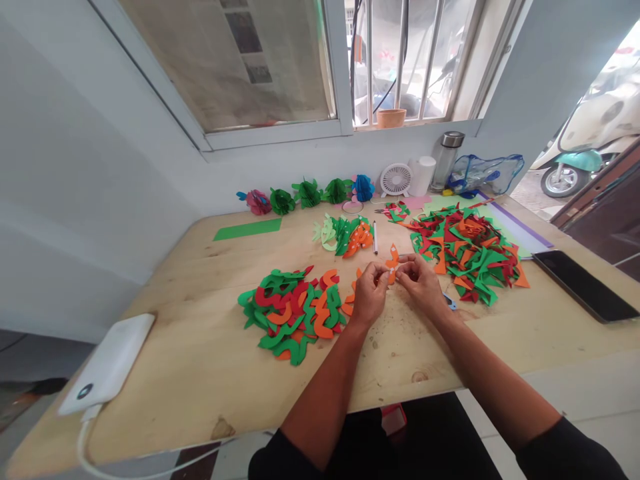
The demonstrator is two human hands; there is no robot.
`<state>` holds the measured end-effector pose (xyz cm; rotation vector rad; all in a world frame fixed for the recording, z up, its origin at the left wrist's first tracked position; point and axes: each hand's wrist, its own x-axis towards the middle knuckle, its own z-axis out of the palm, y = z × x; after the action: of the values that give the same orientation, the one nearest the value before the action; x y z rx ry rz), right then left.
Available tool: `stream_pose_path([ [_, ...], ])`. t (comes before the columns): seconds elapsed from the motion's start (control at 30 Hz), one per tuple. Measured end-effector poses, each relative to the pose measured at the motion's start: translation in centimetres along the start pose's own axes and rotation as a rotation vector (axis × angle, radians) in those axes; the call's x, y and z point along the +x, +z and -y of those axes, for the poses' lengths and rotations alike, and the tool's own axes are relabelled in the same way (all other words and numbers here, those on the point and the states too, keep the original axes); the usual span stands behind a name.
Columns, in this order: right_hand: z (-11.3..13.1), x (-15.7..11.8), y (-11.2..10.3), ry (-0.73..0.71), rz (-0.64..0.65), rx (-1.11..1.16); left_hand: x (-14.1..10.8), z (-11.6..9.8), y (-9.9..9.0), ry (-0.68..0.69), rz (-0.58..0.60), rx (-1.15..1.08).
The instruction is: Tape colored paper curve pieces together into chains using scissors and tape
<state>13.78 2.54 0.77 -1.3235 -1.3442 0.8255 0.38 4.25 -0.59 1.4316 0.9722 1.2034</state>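
Note:
Between my two hands an orange paper cutout (393, 256) with small white patches is held up just above the table. My left hand (371, 293) pinches its lower left side. The fingertips of my right hand (419, 277) are closed on its right side. Close to my left hand lies another orange cutout (349, 303), partly hidden by that hand. A pile of wavy green, red and orange paper cutouts (295, 313) spreads to the left. Beyond my hands sit green and orange paper pieces with white dots (350, 233) and a white pen (375, 238).
A heap of paper scraps (470, 247) lies at right, near a black phone (585, 283). Folded paper figures (307, 193), a small fan (397, 180) and a glass bottle (447, 163) line the wall. A white power bank (107, 363) with a cable rests at left.

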Motion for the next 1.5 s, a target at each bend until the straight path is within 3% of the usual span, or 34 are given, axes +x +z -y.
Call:
stream_pose_path([
  [0.17, 0.7, 0.0, -0.3, 0.017, -0.082, -0.005, 0.4, -0.7, -0.2, -0.033, -0.096, -0.095],
  [0.4, 1.5, -0.1, -0.6, 0.019, -0.178, 0.012, 1.0, -1.5, -0.4, -0.238, -0.142, -0.447],
  [0.77, 1.1, 0.1, -0.6, 0.053, -0.173, 0.094, 0.5, -2.1, -0.3, -0.177, -0.118, -0.34],
  [1.07, 1.6, -0.1, -0.7, 0.05, -0.2, 0.109, 0.6, -2.0, -0.4, -0.184, -0.252, -0.305],
  [1.13, 2.0, -0.2, -0.6, 0.078, -0.141, 0.224, 0.5, -2.1, -0.4, -0.187, -0.266, -0.292],
  [1.33, 2.7, -0.6, -0.1, 0.292, 0.216, 0.556, 0.4, -2.1, -0.4, -0.184, -0.248, -0.283],
  [1.5, 2.4, -0.8, 0.2, 0.344, 0.27, 0.641, 0.5, -1.9, -0.3, -0.169, -0.244, -0.291],
])
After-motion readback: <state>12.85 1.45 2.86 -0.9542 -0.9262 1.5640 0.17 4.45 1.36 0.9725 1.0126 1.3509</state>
